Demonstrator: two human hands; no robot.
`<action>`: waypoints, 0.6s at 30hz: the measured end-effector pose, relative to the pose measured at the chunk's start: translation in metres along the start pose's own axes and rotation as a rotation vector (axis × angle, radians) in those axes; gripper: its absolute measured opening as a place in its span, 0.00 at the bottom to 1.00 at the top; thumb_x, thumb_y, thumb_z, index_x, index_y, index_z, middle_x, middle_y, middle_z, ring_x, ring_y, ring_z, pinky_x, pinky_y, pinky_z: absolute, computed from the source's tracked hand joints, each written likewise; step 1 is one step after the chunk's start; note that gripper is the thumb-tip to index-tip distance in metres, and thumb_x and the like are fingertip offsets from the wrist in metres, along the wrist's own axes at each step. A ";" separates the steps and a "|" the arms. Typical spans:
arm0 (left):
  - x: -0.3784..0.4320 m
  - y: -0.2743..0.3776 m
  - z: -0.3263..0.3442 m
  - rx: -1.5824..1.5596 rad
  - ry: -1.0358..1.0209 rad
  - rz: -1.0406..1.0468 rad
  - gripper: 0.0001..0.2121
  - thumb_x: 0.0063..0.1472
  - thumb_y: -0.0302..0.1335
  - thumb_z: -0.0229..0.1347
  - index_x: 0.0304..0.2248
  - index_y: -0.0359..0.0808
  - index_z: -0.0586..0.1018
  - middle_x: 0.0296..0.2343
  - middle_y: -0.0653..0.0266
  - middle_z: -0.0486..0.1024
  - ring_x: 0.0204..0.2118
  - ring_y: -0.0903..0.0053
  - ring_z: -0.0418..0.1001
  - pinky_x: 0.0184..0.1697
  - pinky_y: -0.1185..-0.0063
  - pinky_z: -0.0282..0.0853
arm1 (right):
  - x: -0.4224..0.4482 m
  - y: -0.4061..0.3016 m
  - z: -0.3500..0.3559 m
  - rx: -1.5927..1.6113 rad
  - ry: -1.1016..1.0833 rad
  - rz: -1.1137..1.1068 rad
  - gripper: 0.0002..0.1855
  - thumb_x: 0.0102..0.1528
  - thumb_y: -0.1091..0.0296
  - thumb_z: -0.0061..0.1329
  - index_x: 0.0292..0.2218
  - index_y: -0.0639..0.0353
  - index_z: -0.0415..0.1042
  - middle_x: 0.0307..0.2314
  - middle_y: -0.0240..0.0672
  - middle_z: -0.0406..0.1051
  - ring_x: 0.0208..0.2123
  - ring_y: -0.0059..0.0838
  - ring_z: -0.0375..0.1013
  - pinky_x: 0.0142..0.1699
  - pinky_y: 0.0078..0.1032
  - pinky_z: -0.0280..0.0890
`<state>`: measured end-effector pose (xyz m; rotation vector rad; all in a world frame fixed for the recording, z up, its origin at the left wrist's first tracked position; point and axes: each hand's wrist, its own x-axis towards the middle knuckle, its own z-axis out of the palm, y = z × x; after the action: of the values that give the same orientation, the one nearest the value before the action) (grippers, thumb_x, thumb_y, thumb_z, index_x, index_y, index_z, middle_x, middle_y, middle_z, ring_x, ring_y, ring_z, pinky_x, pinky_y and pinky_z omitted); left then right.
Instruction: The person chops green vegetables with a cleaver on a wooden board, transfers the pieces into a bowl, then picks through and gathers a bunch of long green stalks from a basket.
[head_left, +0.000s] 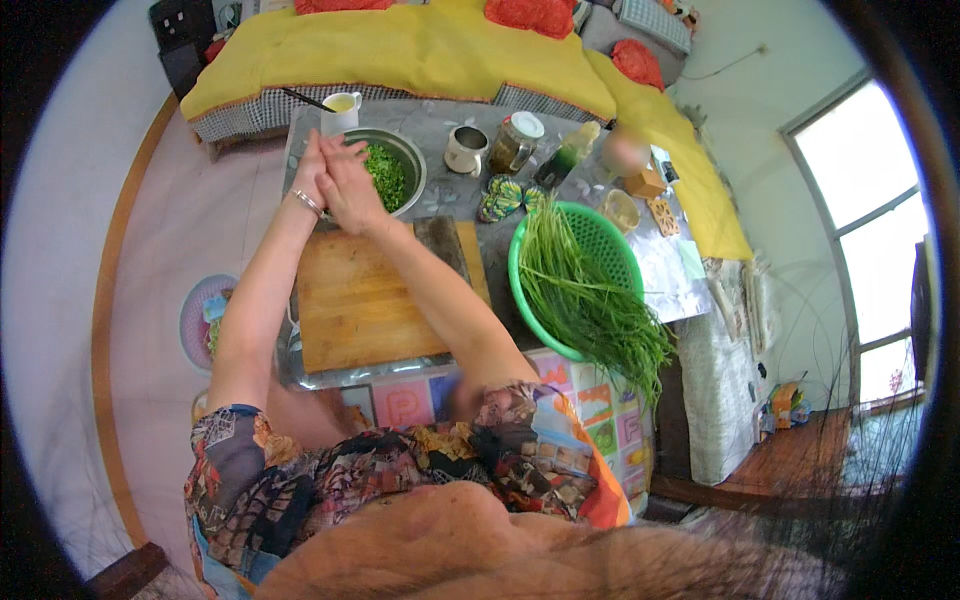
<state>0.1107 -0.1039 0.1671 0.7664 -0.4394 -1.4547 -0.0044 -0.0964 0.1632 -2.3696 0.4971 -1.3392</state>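
Note:
My left hand (307, 174) and my right hand (351, 184) are pressed together, palm against palm, over the left rim of a steel bowl (417, 174). Nothing shows between them, though the touching palms are hidden. Chopped green leaves (385, 178) fill the bottom of the bowl. A metal bangle (306, 202) circles my left wrist. Below my forearms lies a wooden cutting board (360, 300). A dark, flat blade, probably a cleaver (441, 244), rests on the board, partly covered by my right forearm. To the right, a green plastic basket (517, 289) holds long garlic chives (581, 285) that spill over its edge.
Behind the bowl stands a white mug (341, 116) with yellow liquid and dark chopsticks (306, 99). A metal-lined mug (466, 150), a glass jug (516, 142) and a butterfly ornament (506, 199) stand further right. A pink basket (196, 322) sits on the floor at left.

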 end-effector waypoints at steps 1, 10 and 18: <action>0.002 0.000 0.012 0.004 -0.024 -0.003 0.39 0.61 0.60 0.31 0.61 0.38 0.46 0.51 0.54 0.62 0.54 0.61 0.61 0.58 0.62 0.55 | 0.001 0.015 -0.012 -0.021 0.013 -0.004 0.27 0.58 0.57 0.35 0.52 0.67 0.60 0.53 0.55 0.57 0.54 0.56 0.56 0.58 0.44 0.53; 0.003 0.024 -0.007 0.029 -0.151 0.012 0.40 0.58 0.63 0.35 0.62 0.50 0.43 0.58 0.53 0.51 0.54 0.59 0.62 0.54 0.48 0.51 | 0.007 0.003 -0.048 -0.022 -0.214 0.096 0.17 0.56 0.65 0.40 0.44 0.67 0.67 0.44 0.53 0.66 0.49 0.53 0.63 0.55 0.40 0.56; -0.022 0.031 0.041 0.168 -0.063 0.010 0.38 0.59 0.63 0.31 0.62 0.48 0.47 0.60 0.54 0.47 0.61 0.58 0.49 0.59 0.50 0.44 | -0.002 0.010 -0.036 -0.120 -0.025 -0.196 0.31 0.51 0.62 0.47 0.53 0.66 0.59 0.51 0.52 0.60 0.53 0.53 0.59 0.58 0.43 0.53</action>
<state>0.1024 -0.0921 0.2206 0.8524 -0.6184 -1.4481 -0.0379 -0.1094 0.1743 -2.5869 0.3538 -1.3952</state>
